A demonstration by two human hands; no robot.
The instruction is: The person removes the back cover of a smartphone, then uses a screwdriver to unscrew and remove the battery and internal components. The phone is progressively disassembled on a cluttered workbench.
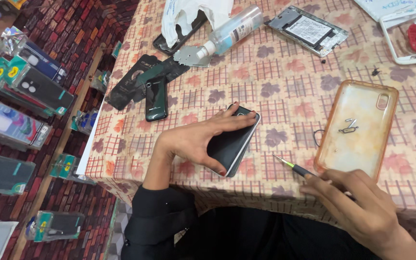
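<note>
My left hand (196,139) grips a black smartphone (232,142) by its edges, holding it face down and tilted on the patterned tablecloth (266,91). To its right, my right hand (362,207) holds a thin screwdriver (292,166) with a green-banded shaft, tip pointing toward the phone and a short way from it. A clear yellowed phone case (357,127) lies just beyond the screwdriver, with a small metal pin tool (349,126) inside it.
An opened phone chassis (309,30), a clear spray bottle (232,30), a white cloth (188,14), a white phone frame (405,36) and dark phone parts (152,86) lie further back. Small screws (375,72) dot the cloth. Packaged phone cases (30,86) cover the floor at left.
</note>
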